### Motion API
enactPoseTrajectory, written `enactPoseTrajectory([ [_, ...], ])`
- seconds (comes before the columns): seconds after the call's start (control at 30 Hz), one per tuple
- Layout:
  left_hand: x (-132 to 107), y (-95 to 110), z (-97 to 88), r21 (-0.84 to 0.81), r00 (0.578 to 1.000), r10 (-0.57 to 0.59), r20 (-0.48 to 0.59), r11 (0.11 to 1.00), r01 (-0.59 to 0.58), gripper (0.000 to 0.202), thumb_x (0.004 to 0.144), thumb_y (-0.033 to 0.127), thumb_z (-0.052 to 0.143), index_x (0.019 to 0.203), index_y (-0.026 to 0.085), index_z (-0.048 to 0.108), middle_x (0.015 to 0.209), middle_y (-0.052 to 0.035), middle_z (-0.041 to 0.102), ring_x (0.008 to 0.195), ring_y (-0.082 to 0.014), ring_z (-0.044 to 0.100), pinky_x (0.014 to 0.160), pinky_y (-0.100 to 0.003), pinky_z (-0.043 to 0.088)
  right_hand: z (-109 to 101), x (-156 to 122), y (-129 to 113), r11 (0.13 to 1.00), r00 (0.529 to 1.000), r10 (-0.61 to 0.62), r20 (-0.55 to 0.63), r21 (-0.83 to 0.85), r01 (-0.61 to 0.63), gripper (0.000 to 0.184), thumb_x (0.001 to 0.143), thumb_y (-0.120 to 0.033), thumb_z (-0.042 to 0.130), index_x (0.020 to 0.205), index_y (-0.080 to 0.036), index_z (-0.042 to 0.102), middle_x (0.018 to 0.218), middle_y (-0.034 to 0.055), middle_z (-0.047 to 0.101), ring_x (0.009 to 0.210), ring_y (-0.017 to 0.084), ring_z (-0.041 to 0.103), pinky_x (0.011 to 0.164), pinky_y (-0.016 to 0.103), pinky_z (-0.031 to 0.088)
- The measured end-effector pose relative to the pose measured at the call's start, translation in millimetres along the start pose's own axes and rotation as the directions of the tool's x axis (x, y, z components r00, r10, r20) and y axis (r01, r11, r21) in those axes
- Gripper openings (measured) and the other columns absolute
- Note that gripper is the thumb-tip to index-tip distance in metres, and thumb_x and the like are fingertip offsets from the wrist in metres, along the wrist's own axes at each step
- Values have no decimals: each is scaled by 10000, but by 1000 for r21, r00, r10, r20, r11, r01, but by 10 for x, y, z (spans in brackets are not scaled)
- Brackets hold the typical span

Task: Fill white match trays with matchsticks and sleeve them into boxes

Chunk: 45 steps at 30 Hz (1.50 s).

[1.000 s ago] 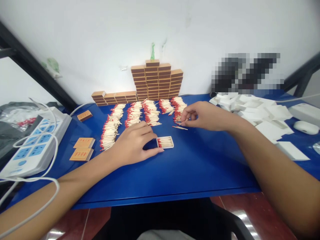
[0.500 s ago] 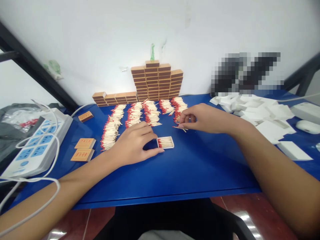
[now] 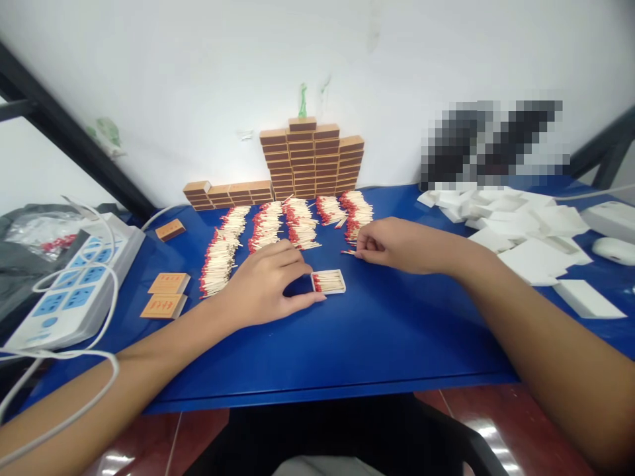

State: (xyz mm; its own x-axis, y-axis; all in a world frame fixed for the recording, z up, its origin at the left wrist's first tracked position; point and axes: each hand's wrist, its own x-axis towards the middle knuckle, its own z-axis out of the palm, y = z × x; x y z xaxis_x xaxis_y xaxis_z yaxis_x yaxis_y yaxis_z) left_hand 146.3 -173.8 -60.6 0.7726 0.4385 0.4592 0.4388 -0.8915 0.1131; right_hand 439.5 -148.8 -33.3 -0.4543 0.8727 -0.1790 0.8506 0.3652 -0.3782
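My left hand (image 3: 270,281) rests on the blue table with its thumb and index finger on the left end of a small white matchbox tray (image 3: 332,292). Several red-tipped matches (image 3: 328,280) lie side by side in that tray. Slightly up and to the right, my right hand (image 3: 394,244) pinches a few loose matches (image 3: 348,252) at the tabletop; fingers partly hide them. Behind both hands, loose matches are laid out in several long heaps, including a left heap (image 3: 218,258) and a right heap (image 3: 358,215).
Closed matchboxes (image 3: 312,162) are stacked against the wall. Two orange matchboxes (image 3: 166,295) and another matchbox (image 3: 170,229) lie at left, near a power strip (image 3: 74,284) and white cable. White trays (image 3: 533,231) are piled at right, with one tray (image 3: 588,299) nearer.
My right hand has shifted slightly down, with its fingers closer around the loose matches on the table. My left hand and the tray have stayed in place.
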Motion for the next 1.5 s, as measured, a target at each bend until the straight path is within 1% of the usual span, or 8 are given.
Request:
enactPoseTrajectory([
  [0.1,2,2,-2,-9,1000,-2,2,1000,2,345,999,502,716,1004,160,767,922,-77,735,885,-225,652,832,-377,556,27,8,-9,999,999,-35,7,-18,35,215,948,-362,647,780,-229,630,696,14,667,617,181,545,622,340,347],
  [0.3,14,4,-10,-3,999,-28,15,1000,28,346,1004,509,704,1010,169,769,910,-79,732,884,-230,655,841,-380,556,29,-87,-162,986,989,-127,-69,103,134,259,971,-478,635,864,-242,651,748,5,669,639,170,535,601,326,343],
  [0.4,15,-5,-9,-3,1000,-26,14,1000,26,366,1001,522,704,1014,162,769,910,-84,731,886,-233,659,831,-378,558,64,-132,-281,971,980,-193,-58,132,199,176,962,-392,641,881,-238,667,801,11,683,668,167,551,613,316,368],
  [0.57,11,-9,-10,-2,999,-27,19,1000,27,372,1001,523,704,999,157,766,921,-90,733,891,-234,664,834,-382,562,164,-125,-380,966,967,-244,-77,69,250,113,946,-304,639,881,-214,662,875,39,708,713,174,574,656,319,388],
  [0.83,20,2,-14,-10,999,-38,26,999,38,365,998,523,711,1005,163,770,921,-87,740,891,-232,669,837,-384,566,133,-141,-368,965,964,-254,-77,42,258,102,948,-289,624,900,-216,677,932,60,728,777,204,609,687,331,405],
  [1.1,13,-8,-10,-14,1000,-15,21,1000,16,345,997,502,719,1022,162,767,936,-86,741,896,-236,667,834,-384,560,217,-103,-403,956,957,-268,-112,90,278,140,994,-307,588,925,-213,666,959,63,727,782,196,603,702,331,404],
  [1.23,16,-10,-5,-14,1000,-16,10,1000,16,364,994,508,720,1018,150,773,919,-88,735,883,-235,663,822,-384,560,156,-116,-376,957,960,-258,-104,106,269,106,966,-303,623,941,-217,681,968,59,722,801,202,612,698,330,412],
  [1.5,17,3,-16,-8,1000,-17,14,1000,17,369,999,509,712,1013,146,775,923,-91,737,887,-236,663,824,-387,557,146,-121,-347,963,968,-242,-73,107,249,89,951,-275,630,896,-217,669,915,45,717,754,188,592,673,327,386],
])
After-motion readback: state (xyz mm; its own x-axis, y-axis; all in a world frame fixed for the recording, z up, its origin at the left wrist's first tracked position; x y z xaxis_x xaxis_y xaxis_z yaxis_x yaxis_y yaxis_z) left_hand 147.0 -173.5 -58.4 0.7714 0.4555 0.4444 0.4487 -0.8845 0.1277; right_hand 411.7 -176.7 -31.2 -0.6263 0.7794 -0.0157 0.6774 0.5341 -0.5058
